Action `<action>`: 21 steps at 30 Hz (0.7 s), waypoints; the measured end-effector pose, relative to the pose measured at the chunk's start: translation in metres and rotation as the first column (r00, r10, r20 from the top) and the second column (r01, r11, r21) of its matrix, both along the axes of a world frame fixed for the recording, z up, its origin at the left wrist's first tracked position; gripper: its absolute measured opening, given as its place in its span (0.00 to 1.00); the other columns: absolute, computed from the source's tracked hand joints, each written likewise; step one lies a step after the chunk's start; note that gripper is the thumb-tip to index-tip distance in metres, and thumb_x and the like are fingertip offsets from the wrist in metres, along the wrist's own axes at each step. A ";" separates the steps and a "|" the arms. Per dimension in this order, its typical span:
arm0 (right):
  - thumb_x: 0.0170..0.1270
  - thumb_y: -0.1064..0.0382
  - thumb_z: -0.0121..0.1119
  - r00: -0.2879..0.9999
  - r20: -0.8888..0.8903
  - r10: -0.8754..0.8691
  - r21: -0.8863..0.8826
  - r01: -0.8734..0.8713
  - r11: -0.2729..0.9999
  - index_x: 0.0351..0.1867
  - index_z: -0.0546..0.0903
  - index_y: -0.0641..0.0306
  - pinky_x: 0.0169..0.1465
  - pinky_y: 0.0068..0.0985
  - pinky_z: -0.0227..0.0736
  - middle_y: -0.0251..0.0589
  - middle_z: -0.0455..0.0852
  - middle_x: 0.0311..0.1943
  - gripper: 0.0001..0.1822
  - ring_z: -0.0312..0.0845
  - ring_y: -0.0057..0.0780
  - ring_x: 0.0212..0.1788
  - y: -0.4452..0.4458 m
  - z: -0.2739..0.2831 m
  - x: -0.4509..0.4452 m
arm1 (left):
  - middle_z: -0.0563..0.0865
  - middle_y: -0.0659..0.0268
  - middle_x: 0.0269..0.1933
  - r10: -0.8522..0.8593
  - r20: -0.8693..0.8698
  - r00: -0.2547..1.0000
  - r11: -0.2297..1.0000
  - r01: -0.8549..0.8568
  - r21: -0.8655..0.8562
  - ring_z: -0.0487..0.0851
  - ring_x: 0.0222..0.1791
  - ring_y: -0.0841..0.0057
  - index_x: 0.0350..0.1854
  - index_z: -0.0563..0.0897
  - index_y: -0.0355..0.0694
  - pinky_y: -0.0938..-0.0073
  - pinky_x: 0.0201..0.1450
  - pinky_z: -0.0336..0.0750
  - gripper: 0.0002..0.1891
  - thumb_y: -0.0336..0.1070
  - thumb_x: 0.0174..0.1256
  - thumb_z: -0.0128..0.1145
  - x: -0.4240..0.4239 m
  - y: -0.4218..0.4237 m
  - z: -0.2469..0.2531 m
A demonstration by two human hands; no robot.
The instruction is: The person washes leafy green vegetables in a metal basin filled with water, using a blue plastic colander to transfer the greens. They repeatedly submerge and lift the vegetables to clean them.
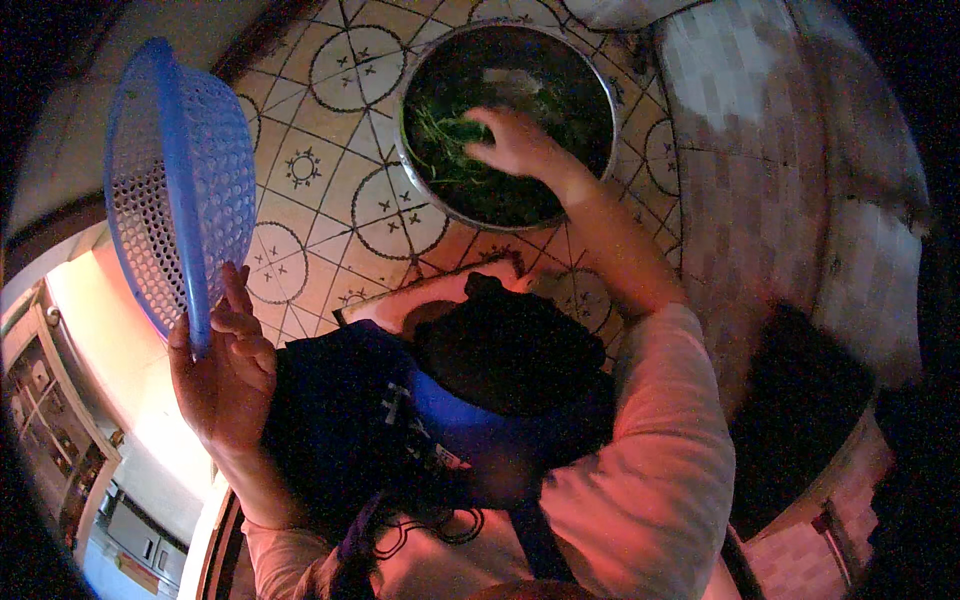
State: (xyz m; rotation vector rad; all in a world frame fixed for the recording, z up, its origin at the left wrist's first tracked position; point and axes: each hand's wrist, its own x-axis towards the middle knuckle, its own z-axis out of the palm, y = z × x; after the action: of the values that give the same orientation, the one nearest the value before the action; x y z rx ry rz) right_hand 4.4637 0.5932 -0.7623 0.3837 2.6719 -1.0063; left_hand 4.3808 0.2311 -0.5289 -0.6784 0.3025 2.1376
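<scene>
My left hand (229,375) grips the rim of a blue plastic colander (217,157), which is held up on its side at the left. Small holes cover its wall and base, and no food shows in it. On the patterned floor ahead stands a wide round metal basin (598,79) holding a dark mass, perhaps water and greens. Reaching into this basin, my right hand (517,142) has its thumb and fingers curled around some thin leafy greens (446,131). More stems trail towards the basin's left rim. The dim light hides what lies deeper in it.
Patterned tiles (300,169) cover the floor around the basin. A checked tiled surface (727,180) runs along the right. Dark and blue cloth (465,405) covers my lap. A lit opening with a framed glass panel (56,427) is at the lower left.
</scene>
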 end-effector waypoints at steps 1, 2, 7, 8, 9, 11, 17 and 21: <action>0.58 0.49 0.62 1.000 0.002 0.018 -0.118 -0.018 0.993 0.57 0.75 0.58 0.58 0.36 0.68 0.50 0.78 0.54 0.27 0.74 0.42 0.56 0.009 0.002 0.005 | 0.67 0.57 0.67 0.006 -0.010 1.000 1.000 -0.006 -0.004 0.77 0.51 0.70 0.70 0.49 0.32 0.66 0.52 0.69 0.33 0.39 0.68 0.46 0.000 0.000 0.001; 0.58 0.49 0.62 0.999 0.002 0.040 -0.236 -0.039 0.971 0.57 0.75 0.60 0.58 0.35 0.68 0.49 0.79 0.53 0.28 0.75 0.42 0.55 0.022 0.005 0.012 | 0.67 0.56 0.67 0.015 -0.013 1.000 1.000 -0.015 0.001 0.77 0.52 0.68 0.70 0.48 0.31 0.65 0.54 0.70 0.34 0.38 0.67 0.47 0.000 0.001 0.002; 0.49 0.37 0.65 0.839 0.092 -0.537 -0.040 0.542 0.840 0.67 0.58 0.67 0.66 0.38 0.59 0.53 0.62 0.66 0.51 0.61 0.44 0.66 0.105 -0.048 0.024 | 0.68 0.54 0.66 0.000 0.005 1.000 1.000 0.000 0.014 0.78 0.52 0.65 0.71 0.44 0.29 0.63 0.55 0.73 0.38 0.34 0.65 0.50 -0.002 0.008 0.004; 0.47 0.34 0.66 0.790 0.046 -0.612 0.023 0.611 0.791 0.69 0.53 0.67 0.67 0.39 0.57 0.54 0.57 0.69 0.56 0.57 0.45 0.68 0.107 -0.072 0.027 | 0.67 0.55 0.66 -0.010 0.004 1.000 1.000 0.010 0.004 0.78 0.51 0.67 0.71 0.45 0.30 0.64 0.53 0.72 0.36 0.36 0.66 0.49 -0.002 0.006 0.002; 0.45 0.35 0.67 0.791 0.098 -0.604 -0.048 0.610 0.791 0.68 0.58 0.64 0.67 0.38 0.58 0.52 0.61 0.67 0.53 0.59 0.45 0.67 0.095 -0.069 0.018 | 0.67 0.57 0.67 -0.012 -0.006 1.000 1.000 0.012 -0.017 0.77 0.51 0.70 0.71 0.46 0.31 0.66 0.52 0.71 0.35 0.37 0.67 0.47 -0.002 0.003 0.002; 0.44 0.39 0.69 0.788 0.200 -0.582 -0.156 0.612 0.775 0.66 0.64 0.61 0.66 0.36 0.60 0.49 0.66 0.64 0.49 0.62 0.44 0.66 0.064 -0.050 -0.003 | 0.67 0.59 0.67 -0.024 -0.021 1.000 0.999 0.023 -0.039 0.77 0.50 0.72 0.71 0.47 0.32 0.68 0.51 0.69 0.34 0.39 0.68 0.46 -0.002 0.001 0.005; 0.46 0.52 0.70 0.841 0.323 -0.434 -0.419 0.538 0.732 0.62 0.70 0.60 0.60 0.34 0.66 0.41 0.77 0.56 0.39 0.71 0.37 0.57 0.044 -0.021 -0.020 | 0.68 0.59 0.66 0.019 -0.019 1.000 1.000 -0.019 -0.024 0.77 0.51 0.72 0.70 0.48 0.32 0.66 0.52 0.69 0.34 0.40 0.68 0.46 0.000 0.001 0.006; 0.46 0.52 0.70 0.833 0.312 -0.457 -0.412 0.552 0.725 0.56 0.74 0.63 0.53 0.32 0.70 0.43 0.81 0.49 0.35 0.76 0.35 0.50 0.057 0.035 -0.019 | 0.68 0.58 0.66 0.007 -0.012 1.000 1.000 -0.007 0.004 0.77 0.52 0.72 0.70 0.50 0.32 0.65 0.53 0.69 0.33 0.40 0.68 0.46 -0.001 0.000 0.006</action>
State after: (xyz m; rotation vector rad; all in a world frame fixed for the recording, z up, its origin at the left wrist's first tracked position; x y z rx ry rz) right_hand 4.4450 0.6506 -0.7277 1.0742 2.0571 -1.6524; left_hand 4.3800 0.2307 -0.5226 -0.6650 0.3031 2.1489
